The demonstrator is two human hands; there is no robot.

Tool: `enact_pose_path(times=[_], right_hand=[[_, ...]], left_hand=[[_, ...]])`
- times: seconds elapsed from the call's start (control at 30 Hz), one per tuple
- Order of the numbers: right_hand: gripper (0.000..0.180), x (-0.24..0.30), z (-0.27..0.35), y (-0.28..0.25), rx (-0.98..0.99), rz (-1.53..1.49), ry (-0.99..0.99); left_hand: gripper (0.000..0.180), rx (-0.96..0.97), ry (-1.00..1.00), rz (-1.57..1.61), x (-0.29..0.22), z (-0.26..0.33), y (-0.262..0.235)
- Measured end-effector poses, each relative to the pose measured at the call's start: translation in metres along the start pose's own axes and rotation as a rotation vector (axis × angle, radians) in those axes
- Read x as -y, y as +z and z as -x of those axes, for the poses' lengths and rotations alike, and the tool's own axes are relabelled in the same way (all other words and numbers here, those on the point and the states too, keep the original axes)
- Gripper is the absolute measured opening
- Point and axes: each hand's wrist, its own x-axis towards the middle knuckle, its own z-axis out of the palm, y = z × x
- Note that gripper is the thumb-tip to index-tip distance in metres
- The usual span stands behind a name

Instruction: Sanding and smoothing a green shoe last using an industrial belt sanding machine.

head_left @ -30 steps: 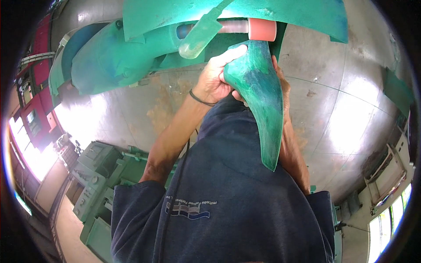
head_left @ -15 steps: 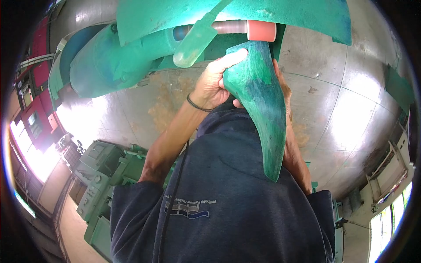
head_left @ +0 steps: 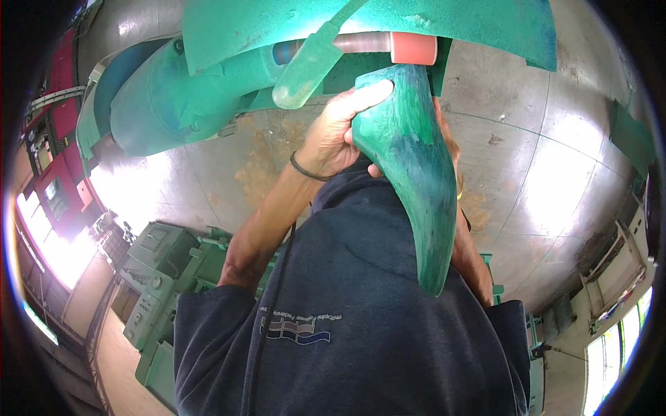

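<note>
Green blank [head_left: 409, 173] pressed to pink roller [head_left: 413, 48], top centre of frame.
L hand [head_left: 336, 135] wraps blank's upper end; R hand mostly hidden behind it, grip can't tell. Best w/ steady, even pressure, fingers off roller.

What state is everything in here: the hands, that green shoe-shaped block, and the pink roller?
Left hand: gripping the block's upper end.
Right hand: mostly hidden behind the block.
Green shoe-shaped block: held up, top close to the roller.
Pink roller: spinning or still, cannot tell.

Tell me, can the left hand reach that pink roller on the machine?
Probably yes: the left hand grips the green shoe-shaped form just below the pink roller, with nothing visible between them.
</note>
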Motion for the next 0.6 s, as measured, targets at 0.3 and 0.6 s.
enact_pose_path(times=[0.3, 0.6], right_hand=[[0.058, 0.0, 0.004, -0.001, 0.135, -0.157, 0.035], [0.058, 0.002, 0.006, -0.003, 0.273, -0.304, 0.071]], left_hand=[[0.021, -0.095, 0.019, -0.068, -0.006, -0.008, 0.008], [0.025, -0.08, 0.053, -0.193, -0.006, 0.008, 0.023]])
